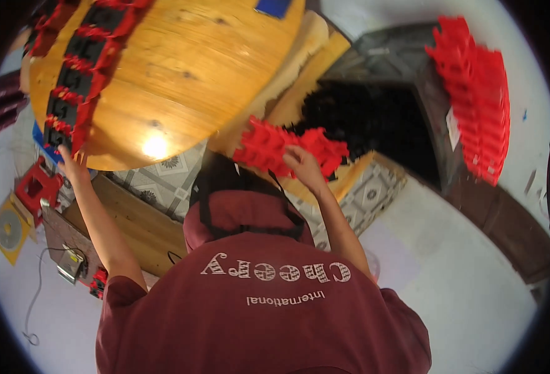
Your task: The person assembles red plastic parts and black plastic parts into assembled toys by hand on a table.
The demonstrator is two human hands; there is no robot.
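Observation:
A long row of red plastic frames with black inserts (pixel 74 79) runs along the left side of the round wooden table (pixel 181 75). My left hand (pixel 74 167) is at the near end of this row, thumb and fingers closing about the last red-and-black piece. Close in front of my body lies a cluster of red plastic parts (pixel 259 148) with toothed edges. Over its right part, my right hand (pixel 304 167) has its fingers bent and pressed onto a red plastic part. The fingertips are partly hidden there.
Beyond my right hand, many black parts (pixel 368 118) fill a dark, open-topped container. A tall stack of red parts (pixel 477 100) stands at the far right. At left are a red plastic stool (pixel 38 187), a yellow-framed disc (pixel 10 227) and a corded device (pixel 71 265).

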